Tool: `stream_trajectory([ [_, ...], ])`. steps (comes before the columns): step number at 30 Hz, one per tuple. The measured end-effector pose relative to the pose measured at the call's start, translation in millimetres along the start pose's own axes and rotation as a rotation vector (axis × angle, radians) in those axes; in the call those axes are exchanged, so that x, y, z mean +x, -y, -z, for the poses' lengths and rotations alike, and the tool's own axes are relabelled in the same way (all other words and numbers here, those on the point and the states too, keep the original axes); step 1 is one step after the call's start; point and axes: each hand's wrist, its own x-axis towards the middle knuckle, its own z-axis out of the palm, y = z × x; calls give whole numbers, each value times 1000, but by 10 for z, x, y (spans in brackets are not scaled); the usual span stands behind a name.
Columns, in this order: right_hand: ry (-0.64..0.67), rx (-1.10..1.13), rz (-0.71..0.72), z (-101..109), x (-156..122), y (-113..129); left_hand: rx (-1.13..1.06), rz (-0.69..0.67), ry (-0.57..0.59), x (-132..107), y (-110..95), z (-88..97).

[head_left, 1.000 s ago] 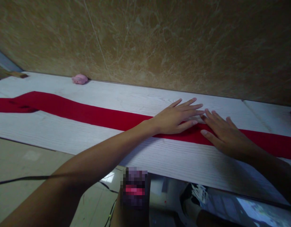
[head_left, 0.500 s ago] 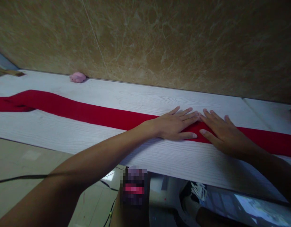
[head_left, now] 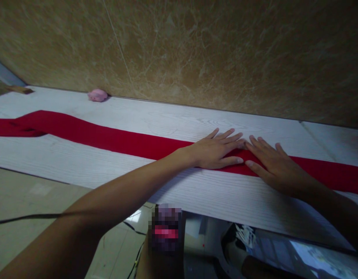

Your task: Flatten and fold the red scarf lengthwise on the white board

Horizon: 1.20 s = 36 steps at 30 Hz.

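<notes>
A long red strip of cloth [head_left: 115, 137] runs across the white wood-grain table [head_left: 80, 162] from far left to far right. My left hand [head_left: 215, 151] lies flat on the strip with fingers stretched out, palm down. Just to its right my right hand [head_left: 270, 164] also presses flat on the cloth, fingers spread. The fingertips of both hands nearly touch over the strip. Neither hand holds anything.
A small pink object [head_left: 97, 95] sits at the back of the table against the brown marbled wall [head_left: 196, 50]. A wooden piece [head_left: 12, 90] lies at the far left. Below the table's front edge are floor tiles, a dark cable [head_left: 21, 220] and a shoe [head_left: 239, 242].
Both hands have drawn slightly back toward me along the cloth and stay flat on it. The left fingers lie closer together than a second ago.
</notes>
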Motion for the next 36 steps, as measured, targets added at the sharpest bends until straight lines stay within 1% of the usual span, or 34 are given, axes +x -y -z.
stream_trajectory([
  [4,22,-6,-4,16,6,43,35,44,107,-9,-24,-29],
  [7,23,-20,-8,17,8,62,55,60,139,-10,-45,-23],
  [11,-13,-22,-1,11,8,60,71,65,145,-6,-57,-10],
  [15,17,-29,7,-5,5,42,91,78,147,-6,-59,-13],
  [20,-19,-37,28,11,4,44,89,72,145,-16,-65,-6],
  [26,-1,-23,53,-19,7,86,85,82,152,-8,-62,-6],
  [30,-45,-21,41,-8,-2,57,83,74,154,-10,-63,-1],
  [36,-31,-23,30,-4,0,0,73,74,145,-24,-70,7],
])
